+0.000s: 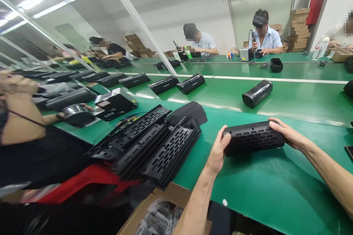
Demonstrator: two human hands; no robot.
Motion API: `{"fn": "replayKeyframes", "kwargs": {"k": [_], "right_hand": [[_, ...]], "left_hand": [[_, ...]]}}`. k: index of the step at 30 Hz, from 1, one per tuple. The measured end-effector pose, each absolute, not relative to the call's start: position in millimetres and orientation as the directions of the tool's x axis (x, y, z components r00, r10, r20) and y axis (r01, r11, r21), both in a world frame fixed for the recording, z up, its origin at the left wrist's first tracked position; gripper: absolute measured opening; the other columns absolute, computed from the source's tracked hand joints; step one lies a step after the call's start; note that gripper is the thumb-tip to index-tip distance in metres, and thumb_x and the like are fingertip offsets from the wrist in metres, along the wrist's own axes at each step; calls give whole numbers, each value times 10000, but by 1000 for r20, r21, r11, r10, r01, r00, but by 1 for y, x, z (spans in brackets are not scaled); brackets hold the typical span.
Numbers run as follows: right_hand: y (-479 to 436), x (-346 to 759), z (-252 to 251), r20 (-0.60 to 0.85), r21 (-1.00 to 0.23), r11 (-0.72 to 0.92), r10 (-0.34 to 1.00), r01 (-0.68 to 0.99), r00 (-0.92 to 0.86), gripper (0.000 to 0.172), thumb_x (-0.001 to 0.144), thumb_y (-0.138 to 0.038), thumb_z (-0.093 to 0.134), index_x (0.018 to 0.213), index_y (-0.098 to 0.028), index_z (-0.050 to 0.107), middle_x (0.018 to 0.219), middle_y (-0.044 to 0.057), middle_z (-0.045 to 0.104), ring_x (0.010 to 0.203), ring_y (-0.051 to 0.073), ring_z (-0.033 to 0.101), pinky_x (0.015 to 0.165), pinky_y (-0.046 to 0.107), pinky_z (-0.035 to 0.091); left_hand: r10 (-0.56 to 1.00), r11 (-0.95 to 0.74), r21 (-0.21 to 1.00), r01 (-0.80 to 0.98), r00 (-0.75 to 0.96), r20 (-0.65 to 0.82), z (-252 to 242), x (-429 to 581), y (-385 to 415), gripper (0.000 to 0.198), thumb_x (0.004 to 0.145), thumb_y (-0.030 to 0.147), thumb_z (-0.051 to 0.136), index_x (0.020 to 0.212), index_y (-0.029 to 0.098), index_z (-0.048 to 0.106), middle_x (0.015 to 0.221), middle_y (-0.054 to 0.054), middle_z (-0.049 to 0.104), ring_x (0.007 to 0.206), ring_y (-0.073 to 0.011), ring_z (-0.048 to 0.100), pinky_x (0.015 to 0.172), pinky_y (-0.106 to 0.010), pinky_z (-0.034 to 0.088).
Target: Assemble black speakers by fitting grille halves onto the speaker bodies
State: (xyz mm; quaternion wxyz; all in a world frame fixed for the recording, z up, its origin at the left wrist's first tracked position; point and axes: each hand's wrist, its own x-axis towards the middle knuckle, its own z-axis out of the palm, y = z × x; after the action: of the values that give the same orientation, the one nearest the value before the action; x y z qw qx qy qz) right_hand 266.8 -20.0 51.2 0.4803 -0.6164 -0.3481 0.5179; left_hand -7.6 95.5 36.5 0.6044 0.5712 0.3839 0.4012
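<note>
Between my two hands a black slotted speaker housing (252,137) is held just over the green tabletop, lying lengthwise and slightly tilted. My left hand (219,150) grips its left end, thumb on the near face. Around the right end closes my right hand (286,134), with fingers over the top edge. Left of my left hand lies a pile of black perforated panels (171,150). A dark cloth-like sheet (190,113) rests behind them. The undersides of the housing and my far fingers are hidden.
A green conveyor belt (220,93) carries several black housings, one (257,93) straight ahead. At left a co-worker's arm (24,117) is near a grey-black box device (116,103). An open carton (165,205) with plastic-wrapped parts stands below the table edge. Co-workers sit opposite.
</note>
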Motion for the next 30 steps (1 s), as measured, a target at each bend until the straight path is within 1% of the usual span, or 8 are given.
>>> {"fn": "replayKeyframes", "kwargs": {"k": [6,10,13,16,19,23,27,30], "right_hand": [[-20,271,43,-205,-976,-181,952,-124,227,789,766,-661,819,1407,-300,535,1121,54,679,859,221,702,612,296,600],[-17,272,41,-327,-945,-324,918,-53,222,747,862,-763,668,1401,-267,521,909,31,650,625,189,650,443,312,587],[-19,280,48,-362,-930,-351,926,-108,106,870,854,-731,718,1543,-299,408,1119,78,688,699,179,683,530,327,647],[-23,282,53,-246,-962,-239,968,-133,41,1040,763,-589,876,1606,-343,317,1440,113,601,976,231,723,664,326,678],[-24,278,49,-183,-980,-177,981,-91,69,911,799,-600,838,1538,-290,405,1331,114,665,922,223,726,624,294,647],[-24,274,44,-282,-958,-278,958,-70,58,813,872,-733,693,1498,-281,436,1060,74,731,763,210,723,648,353,649],[-28,277,51,-211,-978,-210,978,-7,3,1050,766,-707,816,1591,-272,335,1421,152,617,1064,281,709,879,446,630],[-30,279,51,-123,-988,-131,988,86,99,1056,743,-628,867,1589,-262,352,1502,151,552,1223,305,640,958,413,572]], "left_hand": [[939,50,996,-70,344,-23,38,-1,97,888,713,635,851,1434,172,618,1423,-133,672,1379,-386,577,1163,-438,457],[909,241,970,-42,358,-211,46,3,99,875,726,677,833,1422,188,628,1365,-131,711,1213,-334,677,917,-359,587],[863,315,949,-19,421,-278,56,-2,100,984,731,659,836,1565,263,496,1431,-125,670,1013,-275,720,623,-281,574],[867,284,957,-54,440,-233,62,-5,98,967,711,595,845,1544,240,504,1288,-115,720,833,-211,692,507,-240,527],[892,241,969,-54,406,-199,61,-2,99,779,719,612,801,1349,185,642,1005,-73,739,715,-175,639,436,-212,474],[866,309,951,6,411,-284,58,2,108,696,712,679,793,1187,181,691,843,-33,697,615,-154,593,388,-215,442],[824,376,926,38,442,-353,58,0,116,667,731,729,776,1096,176,701,757,-27,679,558,-148,570,373,-212,402],[805,380,925,15,487,-339,55,-2,116,670,724,730,786,1099,180,704,778,-34,690,591,-156,585,386,-211,402]]}}
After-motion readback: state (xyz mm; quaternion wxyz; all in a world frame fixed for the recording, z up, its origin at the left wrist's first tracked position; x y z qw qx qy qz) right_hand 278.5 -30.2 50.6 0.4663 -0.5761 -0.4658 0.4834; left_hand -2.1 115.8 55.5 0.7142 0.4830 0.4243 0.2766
